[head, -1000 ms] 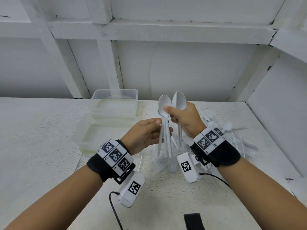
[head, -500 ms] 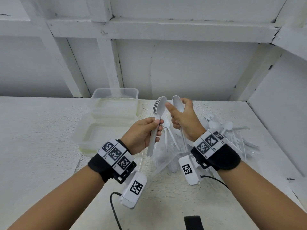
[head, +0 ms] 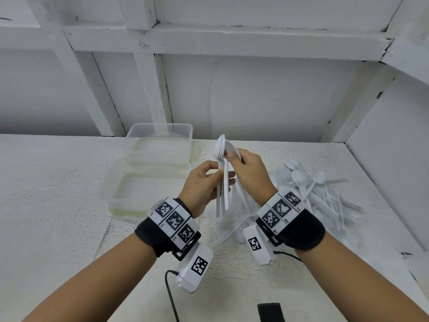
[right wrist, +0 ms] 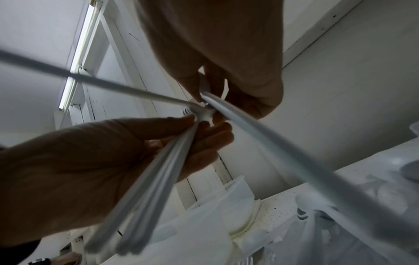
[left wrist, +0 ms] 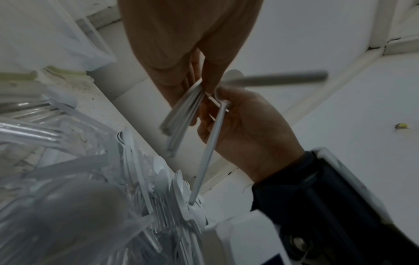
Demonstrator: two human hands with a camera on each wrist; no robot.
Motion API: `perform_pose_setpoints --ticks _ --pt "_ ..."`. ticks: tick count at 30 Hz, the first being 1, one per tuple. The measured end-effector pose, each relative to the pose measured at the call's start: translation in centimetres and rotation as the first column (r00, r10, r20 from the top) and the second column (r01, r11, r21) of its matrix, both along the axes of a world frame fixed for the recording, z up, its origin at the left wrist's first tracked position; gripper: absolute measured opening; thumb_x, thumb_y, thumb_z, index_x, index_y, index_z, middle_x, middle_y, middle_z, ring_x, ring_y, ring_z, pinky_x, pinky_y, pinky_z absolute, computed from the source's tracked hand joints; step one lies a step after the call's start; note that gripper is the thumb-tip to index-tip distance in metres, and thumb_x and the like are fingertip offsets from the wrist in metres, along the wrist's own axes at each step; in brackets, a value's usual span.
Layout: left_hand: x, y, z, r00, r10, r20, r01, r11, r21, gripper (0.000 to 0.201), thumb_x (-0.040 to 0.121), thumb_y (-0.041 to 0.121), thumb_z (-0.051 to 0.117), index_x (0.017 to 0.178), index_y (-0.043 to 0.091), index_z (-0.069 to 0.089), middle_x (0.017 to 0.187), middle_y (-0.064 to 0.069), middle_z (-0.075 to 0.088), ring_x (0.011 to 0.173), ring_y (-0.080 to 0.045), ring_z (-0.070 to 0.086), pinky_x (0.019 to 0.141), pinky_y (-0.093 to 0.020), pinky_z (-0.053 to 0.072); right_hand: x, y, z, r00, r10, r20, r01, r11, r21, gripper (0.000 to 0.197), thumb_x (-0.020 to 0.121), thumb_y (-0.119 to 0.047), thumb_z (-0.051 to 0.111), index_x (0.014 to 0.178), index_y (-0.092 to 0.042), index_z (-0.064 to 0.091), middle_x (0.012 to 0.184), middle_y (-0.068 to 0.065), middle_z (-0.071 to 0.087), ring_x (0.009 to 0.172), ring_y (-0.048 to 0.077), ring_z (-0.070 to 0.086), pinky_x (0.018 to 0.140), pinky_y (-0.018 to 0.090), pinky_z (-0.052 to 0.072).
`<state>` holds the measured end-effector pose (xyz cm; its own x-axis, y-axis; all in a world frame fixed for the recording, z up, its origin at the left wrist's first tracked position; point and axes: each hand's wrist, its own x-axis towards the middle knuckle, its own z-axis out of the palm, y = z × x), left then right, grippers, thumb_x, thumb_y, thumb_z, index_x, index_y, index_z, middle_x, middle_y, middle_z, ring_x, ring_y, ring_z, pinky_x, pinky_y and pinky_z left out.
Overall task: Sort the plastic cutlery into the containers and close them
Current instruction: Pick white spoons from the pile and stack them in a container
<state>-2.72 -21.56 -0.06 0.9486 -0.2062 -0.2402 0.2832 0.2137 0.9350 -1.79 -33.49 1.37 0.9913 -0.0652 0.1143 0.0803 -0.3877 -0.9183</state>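
Under my hands a crinkly clear bag (head: 228, 226) covers the speckled surface (head: 58, 205). My left hand (head: 204, 184) grips stacked white spoons (head: 221, 177); my right hand (head: 251, 176) pinches one spoon (thin, glossy). Loose cutlery (head: 318, 194) lies right; translucent containers (head: 151, 173) sit beyond, lidless.

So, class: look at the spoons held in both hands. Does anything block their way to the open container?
Nothing visible does. The left hand and right hand hold the spoons above the table, just right of the open container. The lids lie flat in front of it, below the path.
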Motion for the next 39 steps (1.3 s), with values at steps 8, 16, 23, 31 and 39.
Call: perform_pose_setpoints --ticks 8,16,23,31,39 --pt "0.1 0.5 0.4 0.992 -0.069 -0.109 0.049 0.983 -0.178 0.018 0.096 0.006 0.045 0.095 0.001 0.062 0.079 -0.013 0.069 0.067 -0.02 0.069 0.066 -0.031 0.06 -0.4 -0.3 0.0 0.996 0.093 -0.007 -0.092 0.992 0.085 0.019 0.097 -0.031 0.044 0.091 -0.034 0.061 0.11 -0.003 0.059 0.092 -0.001 0.056 0.075 0.004 0.04" --pt "0.6 1.5 0.7 0.968 -0.169 -0.186 0.117 0.958 -0.262 0.019 0.098 0.009 0.04 0.096 0.002 0.057 0.073 -0.01 0.067 0.064 -0.016 0.067 0.063 -0.03 0.059 -0.1 -1.1 -0.1 0.98 0.197 -0.034 -0.194 0.978 0.082 0.025 0.097 -0.019 0.045 0.09 -0.037 0.06 0.124 0.004 0.055 0.109 0.014 0.054 0.093 0.023 0.042" --pt "0.7 1.7 0.7 0.94 -0.242 -0.239 0.17 0.943 -0.288 0.024 0.101 0.013 0.032 0.104 0.003 0.053 0.07 -0.004 0.061 0.054 -0.01 0.056 0.05 -0.022 0.05 -0.2 -1.4 -0.1 0.96 0.253 -0.118 -0.244 0.966 0.088 0.024 0.098 -0.023 0.042 0.105 -0.034 0.063 0.126 0.0 0.048 0.115 0.01 0.049 0.098 0.023 0.038" --pt "0.7 1.5 0.6 0.94 -0.239 -0.242 0.185 0.957 -0.223 0.023 0.1 0.015 0.035 0.098 0.006 0.056 0.062 0.0 0.051 0.049 -0.008 0.049 0.047 -0.019 0.046 0.2 -1.6 0.4 0.977 0.175 -0.12 -0.166 0.983 0.079 0.03 0.096 -0.014 0.041 0.105 0.0 0.065 0.08 0.004 0.05 0.076 0.025 0.049 0.061 0.026 0.039" --pt "0.7 1.3 0.4 0.973 -0.189 -0.133 0.167 0.973 -0.162 0.019 0.097 0.008 0.041 0.093 0.002 0.059 0.073 -0.006 0.069 0.068 -0.013 0.068 0.07 -0.025 0.057 1.3 -1.9 0.4 0.987 0.141 -0.077 -0.11 0.943 0.313 0.004 0.09 -0.015 0.059 0.089 -0.015 0.056 0.076 0.002 0.058 0.067 0.014 0.053 0.052 0.024 0.041"
